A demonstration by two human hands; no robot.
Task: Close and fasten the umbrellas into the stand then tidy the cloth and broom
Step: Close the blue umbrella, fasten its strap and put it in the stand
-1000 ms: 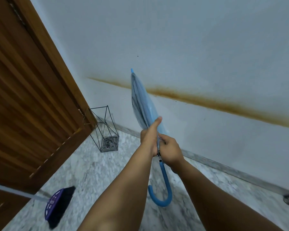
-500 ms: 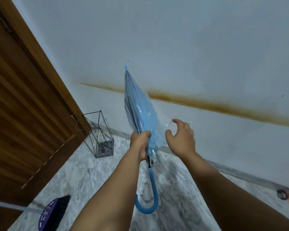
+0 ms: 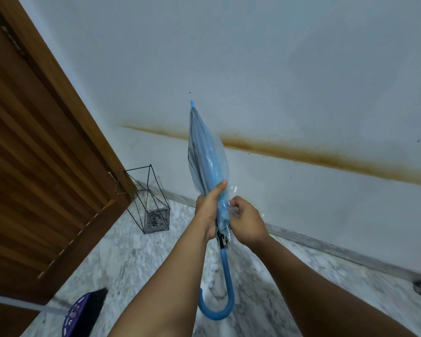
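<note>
While both hands' fingers (image 3: 233,207) pinch the umbrella (image 3: 208,164): marble floor (image 3: 122,259), stained wall (image 3: 301,93).

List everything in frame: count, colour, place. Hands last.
umbrella: 1, translucent blue canopy folded shut, blue hooked handle, held tip-up at centre
wire stand: 1, black, on the floor by the door, nothing in it
broom: 1, purple head with black bristles, pale handle, floor at lower left
door: 1, brown wood, left
wall: 1, white, with a brown stain band
floor: 1, grey-white marble
metal ring: 1, grey, far right edge
left hand: grips the canopy's lower end
right hand: pinches the canopy fabric
</note>
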